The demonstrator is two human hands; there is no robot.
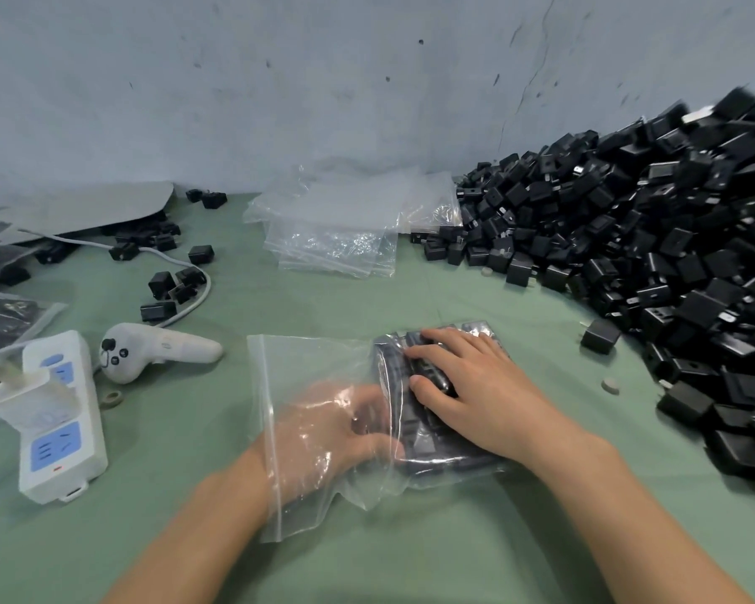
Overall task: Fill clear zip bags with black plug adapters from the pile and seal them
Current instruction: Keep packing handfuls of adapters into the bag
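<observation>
A clear zip bag [306, 368] lies on the green table in front of me, its open mouth at the left. Several black plug adapters [419, 433] sit packed in its right end. My left hand [336, 433] is inside the bag, seen through the plastic, fingers against the adapters. My right hand [476, 385] rests flat on top of the bag, fingers spread and pressing down on the adapters. A big pile of black adapters [654, 237] fills the right side.
A stack of empty zip bags [341, 228] lies at the back centre. At the left stand a white power strip [57, 416] with a plugged charger, a white controller [149, 350], loose adapters [166, 285] around a white cable, and filled bags [5, 316].
</observation>
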